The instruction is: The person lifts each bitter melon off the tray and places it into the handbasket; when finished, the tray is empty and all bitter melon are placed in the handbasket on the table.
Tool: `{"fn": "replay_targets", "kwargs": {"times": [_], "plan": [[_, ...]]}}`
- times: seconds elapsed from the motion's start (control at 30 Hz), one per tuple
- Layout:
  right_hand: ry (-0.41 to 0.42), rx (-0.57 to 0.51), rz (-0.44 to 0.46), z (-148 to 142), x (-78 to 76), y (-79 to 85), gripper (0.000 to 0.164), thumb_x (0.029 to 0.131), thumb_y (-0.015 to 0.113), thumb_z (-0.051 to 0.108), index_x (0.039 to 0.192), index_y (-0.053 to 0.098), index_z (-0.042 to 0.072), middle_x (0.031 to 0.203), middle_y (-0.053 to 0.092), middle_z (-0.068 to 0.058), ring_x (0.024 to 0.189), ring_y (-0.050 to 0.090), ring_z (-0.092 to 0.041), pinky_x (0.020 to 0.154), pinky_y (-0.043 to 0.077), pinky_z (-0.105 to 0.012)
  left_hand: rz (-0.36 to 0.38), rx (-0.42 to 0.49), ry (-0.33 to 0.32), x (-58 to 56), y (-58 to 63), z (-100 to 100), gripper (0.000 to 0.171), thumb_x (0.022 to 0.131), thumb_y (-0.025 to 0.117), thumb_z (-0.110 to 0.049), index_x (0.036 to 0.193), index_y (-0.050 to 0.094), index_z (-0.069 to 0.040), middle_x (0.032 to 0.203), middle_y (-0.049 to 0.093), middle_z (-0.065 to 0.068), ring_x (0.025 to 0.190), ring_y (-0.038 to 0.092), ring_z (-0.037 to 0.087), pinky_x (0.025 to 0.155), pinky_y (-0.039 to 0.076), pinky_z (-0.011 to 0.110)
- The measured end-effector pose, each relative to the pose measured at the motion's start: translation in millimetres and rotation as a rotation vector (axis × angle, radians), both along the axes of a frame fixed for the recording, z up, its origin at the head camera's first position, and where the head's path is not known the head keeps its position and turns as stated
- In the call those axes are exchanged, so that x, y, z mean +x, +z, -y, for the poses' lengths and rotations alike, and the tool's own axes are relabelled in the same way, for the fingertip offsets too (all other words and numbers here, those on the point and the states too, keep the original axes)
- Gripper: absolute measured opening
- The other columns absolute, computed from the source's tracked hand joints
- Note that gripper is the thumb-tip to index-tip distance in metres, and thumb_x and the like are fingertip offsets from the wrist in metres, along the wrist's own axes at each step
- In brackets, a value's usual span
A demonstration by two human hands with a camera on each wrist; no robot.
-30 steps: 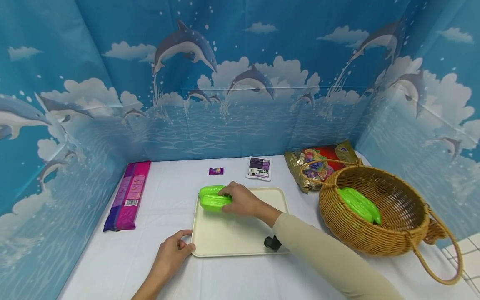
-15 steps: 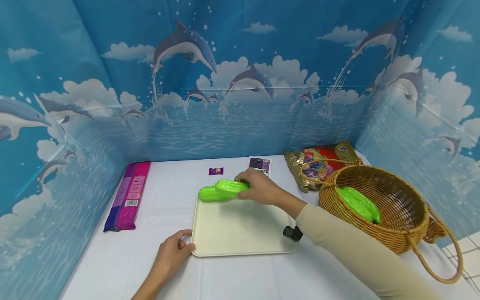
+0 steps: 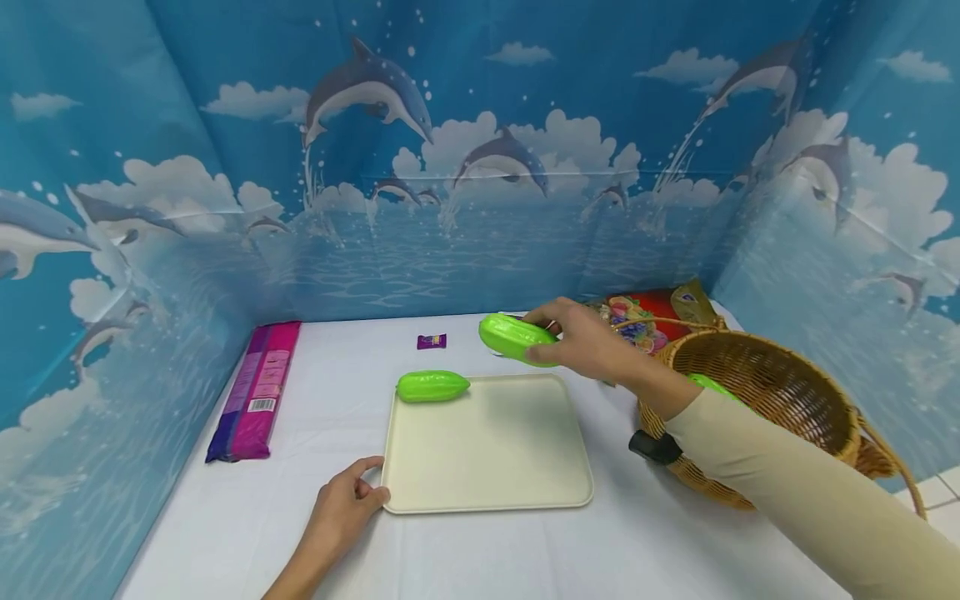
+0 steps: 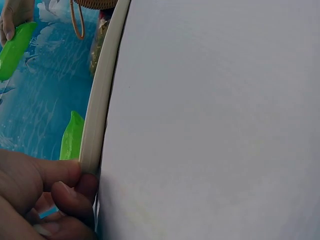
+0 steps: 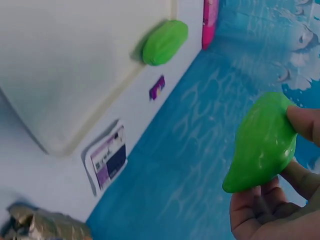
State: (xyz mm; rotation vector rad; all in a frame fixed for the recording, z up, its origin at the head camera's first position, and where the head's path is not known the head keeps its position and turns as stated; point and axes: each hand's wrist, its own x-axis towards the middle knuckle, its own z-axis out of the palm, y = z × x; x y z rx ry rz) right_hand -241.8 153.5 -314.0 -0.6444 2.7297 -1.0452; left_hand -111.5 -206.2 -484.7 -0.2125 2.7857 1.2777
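My right hand [image 3: 592,346] holds a bright green ridged fruit, plastic-looking [image 3: 512,336], in the air above the far right part of the cream tray [image 3: 487,454]. In the right wrist view, the thumb and fingers grip this green fruit [image 5: 260,145] near one end, and its pointed tip hangs free. A second green fruit [image 3: 432,386] lies in the tray's far left corner. My left hand [image 3: 339,510] pinches the tray's left rim near the front corner. The left wrist view shows its fingers against the tray rim [image 4: 97,110].
A wicker basket [image 3: 765,383] stands at the right, with green fruit [image 3: 708,383] partly hidden inside. Behind it lies a gold and red bag [image 3: 651,304]. A small purple packet [image 3: 432,342] and a long pink-purple package [image 3: 255,392] lie farther left. A white-and-purple pack [image 5: 106,157] lies beyond the tray.
My right hand has lifted one green fruit off the tray and carried it up and to the right. The other fruit stays in the corner. My left hand has not moved.
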Motion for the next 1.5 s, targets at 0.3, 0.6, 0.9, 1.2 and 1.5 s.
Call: {"fn": "replay_targets", "kwargs": {"times": [0.3,0.6,0.9,1.2,1.5], "plan": [[-0.09,0.027,0.002,-50,13.0,33.7,0.056,0.093,0.073,0.035,0.141,0.057,0.01,0.13,0.055,-0.013,0.112,0.057,-0.031,0.084,0.053,-0.045,-0.006,-0.001,-0.004,-0.4,-1.2,0,0.05,0.088,0.075,-0.013,0.137,0.064,-0.009,0.076,0.056,-0.002,0.064,0.047,0.011,0.059,0.04,0.025],[-0.126,0.022,0.095,-96,21.5,40.6,0.058,0.095,0.07,0.041,0.142,0.053,0.011,0.121,0.061,-0.015,0.097,0.06,-0.027,0.072,0.053,-0.041,0.008,0.008,-0.03,-0.5,-2.3,4,0.05,0.089,0.075,-0.015,0.137,0.064,-0.009,0.077,0.055,-0.002,0.064,0.046,0.01,0.06,0.039,0.026],[-0.111,0.034,0.093,-135,27.2,34.1,0.057,0.1,0.065,0.039,0.146,0.048,0.01,0.13,0.056,-0.014,0.106,0.057,-0.027,0.079,0.052,-0.04,-0.009,-0.068,-0.103,-0.4,1.5,7,0.061,0.086,0.081,-0.023,0.142,0.06,-0.01,0.093,0.062,0.0,0.073,0.05,0.013,0.065,0.042,0.027],[-0.093,0.084,0.096,-154,27.1,37.1,0.06,0.101,0.063,0.037,0.151,0.041,0.01,0.137,0.052,-0.015,0.116,0.054,-0.031,0.083,0.05,-0.043,-0.124,-0.218,-0.245,-8.5,4.5,4,0.086,0.08,0.084,-0.041,0.152,0.049,-0.011,0.156,0.043,0.017,0.126,0.044,0.033,0.103,0.044,0.056],[-0.052,0.105,0.091,-167,28.1,36.3,0.063,0.102,0.062,0.035,0.155,0.037,0.01,0.142,0.05,-0.017,0.124,0.051,-0.037,0.084,0.049,-0.048,-0.118,-0.317,-0.327,-18.1,-1.0,0,0.086,0.077,0.084,-0.047,0.146,0.054,-0.006,0.158,0.042,0.014,0.126,0.043,0.029,0.102,0.046,0.05]]}}
